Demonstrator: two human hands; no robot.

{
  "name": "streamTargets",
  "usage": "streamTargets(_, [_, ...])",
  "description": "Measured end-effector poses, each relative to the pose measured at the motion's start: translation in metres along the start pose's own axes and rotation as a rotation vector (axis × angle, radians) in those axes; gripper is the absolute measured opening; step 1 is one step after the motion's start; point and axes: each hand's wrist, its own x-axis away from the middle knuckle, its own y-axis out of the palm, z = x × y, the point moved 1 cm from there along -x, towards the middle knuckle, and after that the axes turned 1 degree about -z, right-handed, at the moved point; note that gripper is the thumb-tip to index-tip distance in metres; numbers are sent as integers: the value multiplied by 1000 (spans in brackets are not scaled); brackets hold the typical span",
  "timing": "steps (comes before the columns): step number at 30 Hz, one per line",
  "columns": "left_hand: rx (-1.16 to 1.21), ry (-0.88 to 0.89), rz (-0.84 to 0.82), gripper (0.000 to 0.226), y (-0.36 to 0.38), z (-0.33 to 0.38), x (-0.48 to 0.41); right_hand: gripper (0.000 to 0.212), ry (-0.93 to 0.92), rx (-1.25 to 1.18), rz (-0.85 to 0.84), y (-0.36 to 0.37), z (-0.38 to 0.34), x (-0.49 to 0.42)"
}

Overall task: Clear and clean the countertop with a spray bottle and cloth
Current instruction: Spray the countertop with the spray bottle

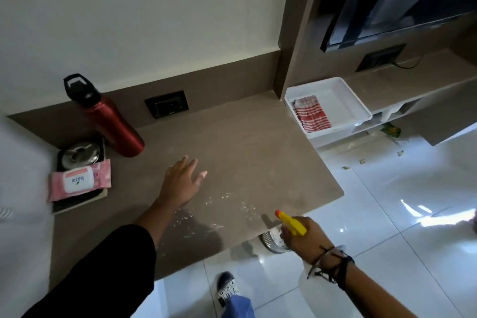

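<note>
Brown stone bench (245, 142), head view: right hand (305, 239) at 5 o'clock, fingers clenched around the yellow-nozzled spray bottle (291, 223); left hand (182, 181) flat, fingers released, beside white crumbs (196, 217). Striped cloth (311, 115) lies in the white tray (343, 95) at 2 o'clock. Aim the nozzle at the crumbs; mist evenly.

head view | looks steeply down, close above countertop (245, 142) | single view
</note>
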Motion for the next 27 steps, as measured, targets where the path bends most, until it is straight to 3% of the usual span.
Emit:
streamTargets(4, [-42, -69, -161, 68, 8, -2, -5, 20, 178, -72, -13, 25, 10, 2])
streamTargets(9, [-44, -113, -200, 71, 13, 8, -14, 27, 288, -173, 16, 42, 8, -1])
streamTargets(18, [-82, -58, -231, 65, 7, -3, -19, 17, 272, -73, -39, 55, 6, 12])
streamTargets(23, [-79, 8, -182, 55, -10, -31, -12, 14, 85, -119, -133, 72, -11, 22])
streamTargets(27, [-85, -78, -154, 54, -16, -68, 11, 15, 32, -76, -96, 96, -30, 19])
